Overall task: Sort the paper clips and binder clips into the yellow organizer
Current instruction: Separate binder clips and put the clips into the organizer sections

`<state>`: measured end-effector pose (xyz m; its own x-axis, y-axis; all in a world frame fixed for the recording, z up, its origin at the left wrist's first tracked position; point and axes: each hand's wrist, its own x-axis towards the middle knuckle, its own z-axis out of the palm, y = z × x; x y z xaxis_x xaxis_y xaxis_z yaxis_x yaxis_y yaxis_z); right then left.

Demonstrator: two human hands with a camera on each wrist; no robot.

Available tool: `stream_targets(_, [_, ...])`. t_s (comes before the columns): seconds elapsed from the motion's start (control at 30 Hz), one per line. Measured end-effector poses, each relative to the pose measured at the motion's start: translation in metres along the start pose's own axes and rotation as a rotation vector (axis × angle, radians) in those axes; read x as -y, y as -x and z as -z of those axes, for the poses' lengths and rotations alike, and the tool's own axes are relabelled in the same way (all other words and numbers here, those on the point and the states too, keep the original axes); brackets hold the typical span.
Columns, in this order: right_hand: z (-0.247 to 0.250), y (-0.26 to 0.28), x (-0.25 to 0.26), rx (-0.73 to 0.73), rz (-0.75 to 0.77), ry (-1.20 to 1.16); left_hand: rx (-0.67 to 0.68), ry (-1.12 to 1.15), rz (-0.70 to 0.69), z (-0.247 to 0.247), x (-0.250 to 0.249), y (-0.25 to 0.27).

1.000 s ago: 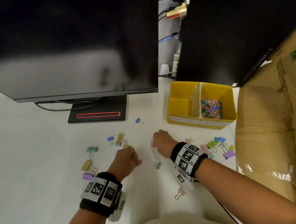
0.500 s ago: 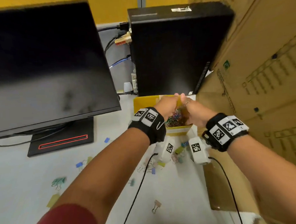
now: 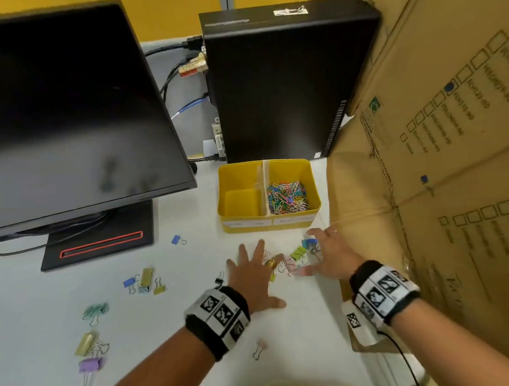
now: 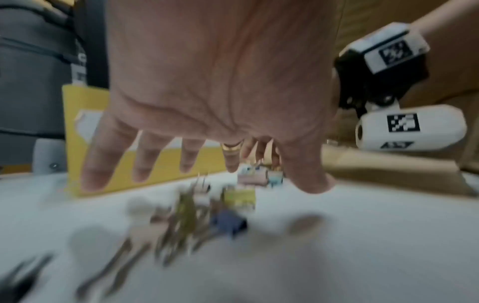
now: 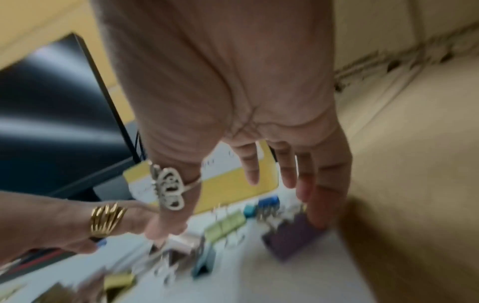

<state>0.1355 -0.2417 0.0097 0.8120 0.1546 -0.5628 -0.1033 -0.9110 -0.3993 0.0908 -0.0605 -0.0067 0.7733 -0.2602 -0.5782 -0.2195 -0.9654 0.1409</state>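
Reaching with fingers spread and holding nothing, the left hand and right hand are flanking the binder clips on the worktop before the yellow organizer — they should be cupping inward, low and gently — avoiding scatter.

Wrist views blur the binder clips; organizer labels unreadable

Left hand palm down, fingers spread; right hand likewise splayed, apparently holding nothing; views blurred.
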Motion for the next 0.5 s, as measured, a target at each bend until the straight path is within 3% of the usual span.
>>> stream_targets(0.3, [-0.045,-0.02,0.029,-0.078,0.052,0.051,-0.17,-0.108,0.144,-0.019,0.002,0.007])
stream_targets(0.5, [-0.048,-0.019,0.037,-0.065,0.131,0.138,-0.167,0.224,0.2,-0.011,0.011,0.0])
